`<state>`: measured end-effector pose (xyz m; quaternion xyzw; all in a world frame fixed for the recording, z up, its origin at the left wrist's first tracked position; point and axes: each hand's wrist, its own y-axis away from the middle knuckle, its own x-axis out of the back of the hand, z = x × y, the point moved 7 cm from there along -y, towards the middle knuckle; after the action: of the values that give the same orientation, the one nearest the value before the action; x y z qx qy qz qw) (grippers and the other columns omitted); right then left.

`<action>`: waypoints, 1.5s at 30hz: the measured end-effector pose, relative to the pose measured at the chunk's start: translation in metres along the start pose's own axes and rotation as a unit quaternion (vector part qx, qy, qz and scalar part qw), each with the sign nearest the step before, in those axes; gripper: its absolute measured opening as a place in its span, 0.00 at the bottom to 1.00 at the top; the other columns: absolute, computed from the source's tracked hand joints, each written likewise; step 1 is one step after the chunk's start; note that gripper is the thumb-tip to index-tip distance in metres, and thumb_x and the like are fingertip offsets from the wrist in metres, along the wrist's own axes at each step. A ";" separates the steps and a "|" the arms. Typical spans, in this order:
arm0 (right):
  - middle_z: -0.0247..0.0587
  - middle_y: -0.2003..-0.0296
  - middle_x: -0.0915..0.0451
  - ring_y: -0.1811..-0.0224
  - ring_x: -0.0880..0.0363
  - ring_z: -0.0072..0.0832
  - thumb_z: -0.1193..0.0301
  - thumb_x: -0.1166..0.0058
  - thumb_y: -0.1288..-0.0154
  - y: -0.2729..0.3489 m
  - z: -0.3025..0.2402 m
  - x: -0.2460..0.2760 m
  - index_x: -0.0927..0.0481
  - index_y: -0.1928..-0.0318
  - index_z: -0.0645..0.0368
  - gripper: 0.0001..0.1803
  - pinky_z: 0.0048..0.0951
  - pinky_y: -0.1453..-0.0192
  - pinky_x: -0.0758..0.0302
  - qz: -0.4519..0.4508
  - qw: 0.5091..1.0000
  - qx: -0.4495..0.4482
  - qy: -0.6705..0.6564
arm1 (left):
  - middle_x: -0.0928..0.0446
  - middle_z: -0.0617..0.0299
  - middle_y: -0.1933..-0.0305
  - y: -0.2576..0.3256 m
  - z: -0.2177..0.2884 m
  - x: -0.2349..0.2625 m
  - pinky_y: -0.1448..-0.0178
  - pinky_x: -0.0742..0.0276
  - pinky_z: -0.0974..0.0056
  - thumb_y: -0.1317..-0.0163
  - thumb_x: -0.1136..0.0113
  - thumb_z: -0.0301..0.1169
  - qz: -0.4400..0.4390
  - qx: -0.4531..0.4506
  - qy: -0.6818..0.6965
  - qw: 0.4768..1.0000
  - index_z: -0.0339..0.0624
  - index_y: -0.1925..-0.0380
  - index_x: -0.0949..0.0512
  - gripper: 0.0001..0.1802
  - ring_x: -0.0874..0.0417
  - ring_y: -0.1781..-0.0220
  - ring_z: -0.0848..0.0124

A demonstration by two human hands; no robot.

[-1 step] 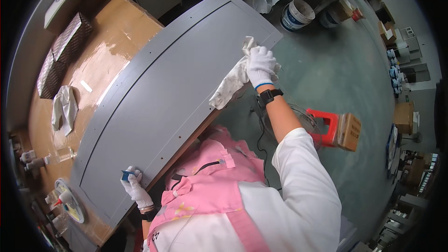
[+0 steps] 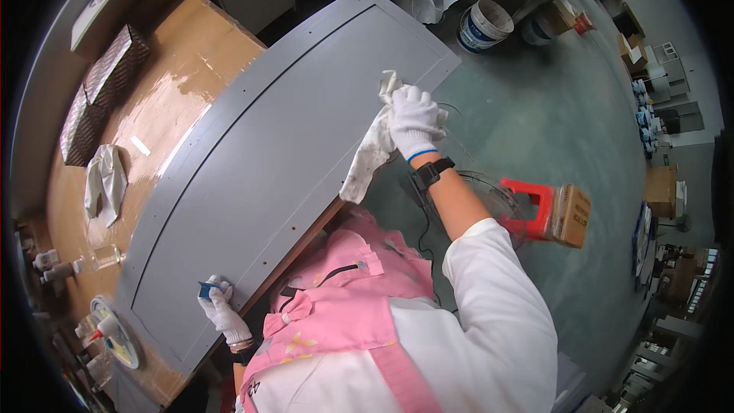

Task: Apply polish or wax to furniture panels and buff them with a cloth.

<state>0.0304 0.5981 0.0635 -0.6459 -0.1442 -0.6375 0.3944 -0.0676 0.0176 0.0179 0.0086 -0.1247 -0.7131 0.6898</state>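
Right hand (image 2: 415, 122) is clenched around a white crumpled rag (image 2: 369, 154) at the far right edge of the long grey panel (image 2: 283, 145). Left hand (image 2: 219, 302) pinches a small blue block (image 2: 207, 290) at the near left end. Can't tell how much is wiped.

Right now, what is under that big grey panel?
The grey panel lies on a cardboard-covered table, whose brown surface shows along the panel's far edge. Whatever sits directly beneath the panel is covered.

Grey panel (image 2: 283, 160) smooth, matt; rag (image 2: 371, 149) soft cloth; tabletop (image 2: 164, 92) glossy, perhaps wood.
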 end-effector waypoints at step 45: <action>0.54 0.54 0.16 0.49 0.19 0.53 0.48 0.52 0.29 -0.294 0.208 -0.139 0.20 0.48 0.54 0.24 0.45 0.46 0.23 -0.241 0.948 -0.074 -0.192 | 0.20 0.65 0.54 0.006 0.020 -0.197 0.63 0.26 0.74 0.28 0.41 0.39 0.174 -0.018 0.013 0.984 0.41 0.52 0.27 0.15 0.25 0.66 0.82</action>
<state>-0.0446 0.9767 0.0543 -0.7295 -0.3210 -0.5864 0.1446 -0.0561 0.2147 0.0074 -0.0165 -0.1023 -0.5841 0.8051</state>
